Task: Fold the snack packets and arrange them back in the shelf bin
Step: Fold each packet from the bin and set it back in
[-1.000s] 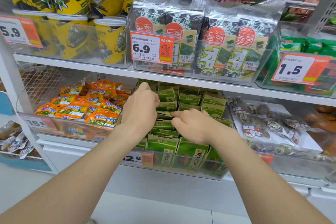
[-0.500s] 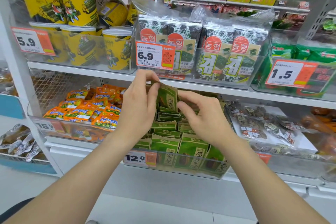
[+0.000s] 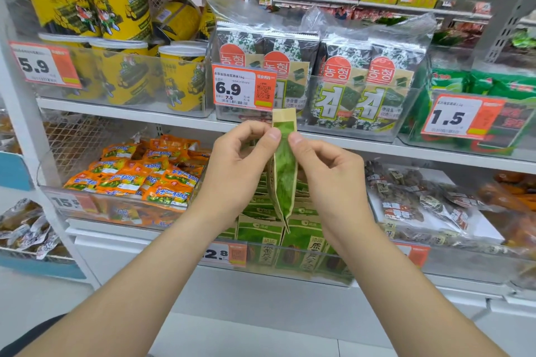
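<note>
While left hand (image 3: 235,166) and right hand (image 3: 329,172) pinch its upper part, green snack packet (image 3: 285,180) held upright, edge-on, above the shelf bin (image 3: 304,249) of matching packets (image 3: 303,236), each grip clenched on it.

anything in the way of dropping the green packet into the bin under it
Nothing visible: the green snack packet, pinched by left hand and right hand, hangs just above the open-topped clear plastic bin.
</note>
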Tool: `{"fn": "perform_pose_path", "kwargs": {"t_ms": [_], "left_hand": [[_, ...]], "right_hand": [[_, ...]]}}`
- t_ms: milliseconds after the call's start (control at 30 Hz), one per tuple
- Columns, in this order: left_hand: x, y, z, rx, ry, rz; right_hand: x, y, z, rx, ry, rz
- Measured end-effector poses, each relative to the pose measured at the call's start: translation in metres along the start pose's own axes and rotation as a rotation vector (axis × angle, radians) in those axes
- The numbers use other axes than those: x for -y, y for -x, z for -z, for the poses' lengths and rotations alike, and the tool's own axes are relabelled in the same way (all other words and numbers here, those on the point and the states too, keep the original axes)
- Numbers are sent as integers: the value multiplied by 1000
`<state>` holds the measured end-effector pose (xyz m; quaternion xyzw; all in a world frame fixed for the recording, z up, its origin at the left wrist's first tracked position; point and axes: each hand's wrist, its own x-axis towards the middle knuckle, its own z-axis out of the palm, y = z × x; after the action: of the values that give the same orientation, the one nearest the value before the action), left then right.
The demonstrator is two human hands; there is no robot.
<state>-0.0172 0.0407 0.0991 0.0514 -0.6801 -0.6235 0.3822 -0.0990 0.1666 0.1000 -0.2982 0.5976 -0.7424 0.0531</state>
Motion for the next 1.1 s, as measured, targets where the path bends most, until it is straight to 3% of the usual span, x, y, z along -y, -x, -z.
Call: {"fn": "perform_pose_path", "kwargs": {"t_ms": [167,267,433,600,833,1100], "left_hand": [[2,3,-3,32,111,61],[0,4,-4,39,180,100],[-6,2,-2,-20,240,109],[-9,-1,1,-107,303,128],[-16,4,5,177,246,150],[-17,5,20,247,149,156]], "right_hand": [[2,1,-1,43,-135,-197],[4,0,2,93,-149,-215],[14,2,8,221,108,-47],[14,7,13,376,278,-148],[13,8,12,255,170,62],[14,9,17,286,173,43]]}}
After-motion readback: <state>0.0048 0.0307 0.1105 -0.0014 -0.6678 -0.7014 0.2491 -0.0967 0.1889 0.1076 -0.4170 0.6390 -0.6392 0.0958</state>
